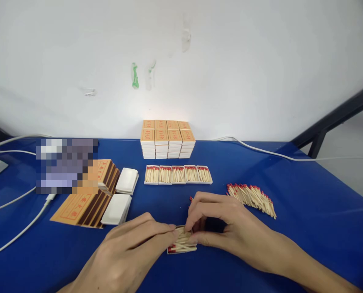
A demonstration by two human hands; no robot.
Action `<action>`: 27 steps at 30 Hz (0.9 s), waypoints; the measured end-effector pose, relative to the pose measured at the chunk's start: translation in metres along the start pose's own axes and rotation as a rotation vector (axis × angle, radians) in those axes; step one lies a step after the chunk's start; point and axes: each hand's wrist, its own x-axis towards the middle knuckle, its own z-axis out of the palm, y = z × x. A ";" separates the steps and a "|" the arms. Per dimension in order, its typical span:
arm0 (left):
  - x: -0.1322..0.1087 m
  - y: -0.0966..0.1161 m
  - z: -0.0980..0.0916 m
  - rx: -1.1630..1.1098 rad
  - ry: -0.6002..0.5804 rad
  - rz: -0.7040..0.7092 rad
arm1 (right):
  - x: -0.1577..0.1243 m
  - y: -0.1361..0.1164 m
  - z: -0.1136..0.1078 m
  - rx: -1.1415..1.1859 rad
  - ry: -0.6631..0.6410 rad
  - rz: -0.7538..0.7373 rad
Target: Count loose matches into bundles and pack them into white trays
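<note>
A small white matchbox tray point(181, 251) lies on the blue table, holding matches point(183, 246) with red heads, some at a slant. My left hand point(129, 248) has its fingers together, gripping the tray's left side. Thumb and fingertips of my right hand point(227, 224) close on matches at the tray's right side; the fingers partly hide them. A few red heads peek out behind my right knuckles. Beyond the hands stands a row of matchbox trays point(179, 175) filled with matches. To the right lies a loose pile of matches point(254, 199).
Stacked closed matchboxes point(168, 138) stand by the white wall. At left are orange matchbox sleeves point(77, 207) with dark striking strips, stacked empty white trays point(117, 208), and a blurred-out object point(68, 162) with a white cable point(31, 234). Another cable point(260, 150) runs along the back right.
</note>
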 end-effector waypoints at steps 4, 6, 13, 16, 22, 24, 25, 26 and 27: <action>0.010 0.007 0.000 0.137 0.069 0.021 | -0.002 -0.003 -0.002 -0.029 0.006 0.032; 0.016 0.010 0.001 0.173 0.115 0.010 | -0.003 -0.002 -0.002 -0.064 0.011 0.022; 0.016 0.009 0.005 0.088 0.030 -0.010 | -0.005 0.003 0.003 -0.139 -0.002 -0.022; 0.013 0.008 0.006 0.096 0.030 -0.021 | -0.007 0.002 0.003 -0.156 0.025 -0.035; 0.015 0.007 0.006 0.136 0.055 -0.027 | -0.005 -0.001 0.001 -0.289 0.305 -0.067; 0.016 0.008 0.005 0.147 0.096 -0.026 | -0.004 -0.001 -0.001 -0.364 0.428 -0.058; 0.016 0.008 0.005 0.161 0.117 -0.030 | -0.004 -0.001 -0.002 -0.404 0.473 -0.048; 0.017 0.008 0.005 0.178 0.131 -0.030 | -0.004 -0.001 -0.004 -0.446 0.501 -0.032; 0.017 0.008 0.005 0.193 0.131 -0.029 | -0.005 -0.001 -0.005 -0.491 0.511 -0.013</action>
